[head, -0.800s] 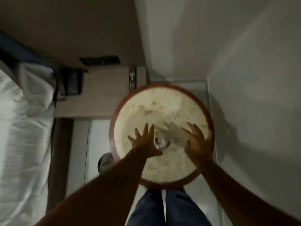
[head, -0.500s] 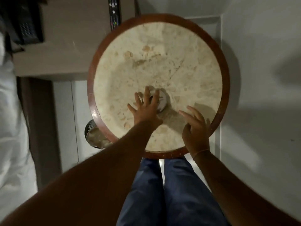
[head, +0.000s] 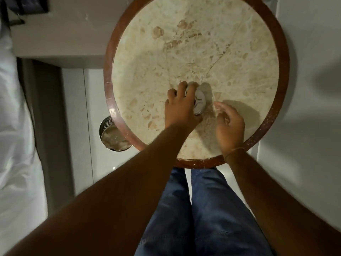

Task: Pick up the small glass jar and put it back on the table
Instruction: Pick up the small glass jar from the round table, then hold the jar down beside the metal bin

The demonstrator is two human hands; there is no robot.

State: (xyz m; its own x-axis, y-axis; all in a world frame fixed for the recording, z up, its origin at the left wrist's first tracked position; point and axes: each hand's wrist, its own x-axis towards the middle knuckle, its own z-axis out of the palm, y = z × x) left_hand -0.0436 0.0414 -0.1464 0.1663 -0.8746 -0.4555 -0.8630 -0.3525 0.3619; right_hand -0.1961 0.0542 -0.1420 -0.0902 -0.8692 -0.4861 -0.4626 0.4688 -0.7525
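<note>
Curling over the small glass jar [head: 199, 102] mid-table [head: 217, 43], left hand [head: 180, 109] grips.

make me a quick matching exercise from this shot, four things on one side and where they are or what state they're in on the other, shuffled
Things:
1. left hand
2. right hand
3. small glass jar
4. mesh bin

Places or states:
A. on the floor, partly under the round table's rim
B. fingers curled over the jar
C. loosely curled beside the jar, holding nothing
D. near the tabletop's middle, mostly covered by a hand

Pairs: 1-B, 2-C, 3-D, 4-A
</note>
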